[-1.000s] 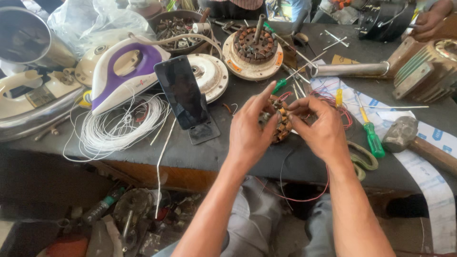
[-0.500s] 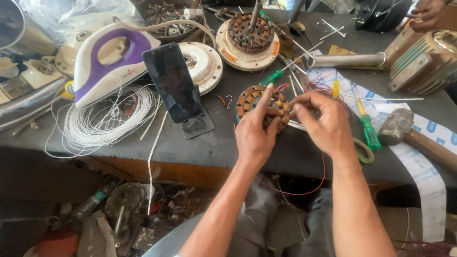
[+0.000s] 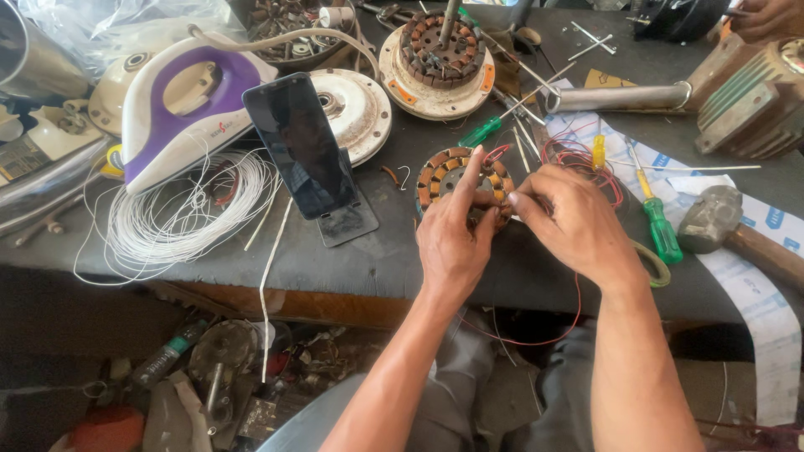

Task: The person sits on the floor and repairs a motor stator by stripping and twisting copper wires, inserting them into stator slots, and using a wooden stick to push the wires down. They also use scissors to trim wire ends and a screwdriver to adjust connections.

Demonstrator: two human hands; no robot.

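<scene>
A round motor stator (image 3: 448, 172) wound with copper coils lies on the dark workbench (image 3: 352, 259) in front of me. My left hand (image 3: 452, 238) rests on its near side, index finger stretched up over the coils. My right hand (image 3: 574, 222) pinches at the stator's right edge, fingers closed on a thin wire. Red wire (image 3: 578, 159) loops beside that hand and trails down off the bench edge.
A phone (image 3: 303, 155) leans on a stand, left of the stator. A purple-white iron (image 3: 180, 109), a white wire coil (image 3: 180, 218), a second stator on a white disc (image 3: 435, 59), green screwdrivers (image 3: 657, 222), a hammer (image 3: 737, 226) and a metal pipe (image 3: 620, 96) crowd the bench. Another person's hand (image 3: 766, 17) is top right.
The view has shifted lower and slightly right. My hands stay on the stator; the left index finger has stretched further over the coils, and the right hand has closed in on its edge.
</scene>
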